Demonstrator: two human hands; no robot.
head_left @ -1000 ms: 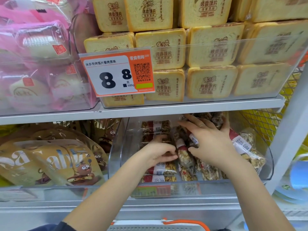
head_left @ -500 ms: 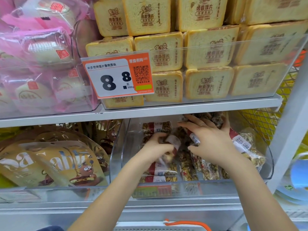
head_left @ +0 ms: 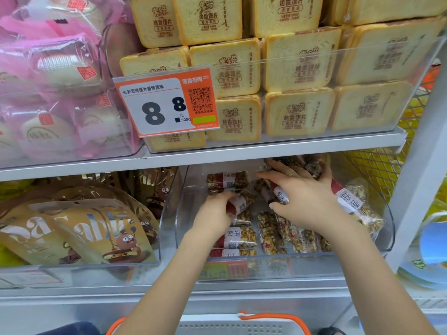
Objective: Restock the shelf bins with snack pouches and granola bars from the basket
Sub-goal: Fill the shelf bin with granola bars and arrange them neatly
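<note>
Both my hands are inside the clear granola-bar bin (head_left: 387, 228) on the lower shelf. My left hand (head_left: 214, 213) grips one wrapped granola bar (head_left: 240, 204) with a red-and-white label, held above the stacked bars (head_left: 238, 239) at the bin's left side. My right hand (head_left: 304, 199) lies palm-down with fingers spread, pressing on a pile of bars (head_left: 350, 201) at the bin's middle and right. Gold snack pouches (head_left: 79, 228) fill the neighbouring bin to the left. The grey basket (head_left: 232, 325) with an orange handle shows at the bottom edge.
The upper shelf holds toast-slice packs (head_left: 297, 61) in a clear bin behind an orange price tag (head_left: 167, 102), and pink bun packs (head_left: 53, 76) at left. A white shelf upright (head_left: 416, 189) and yellow wire mesh (head_left: 377, 170) stand at right.
My left hand picked one bar up from the bin's left stack and holds it a little higher and further right. My right hand stayed pressed on the pile.
</note>
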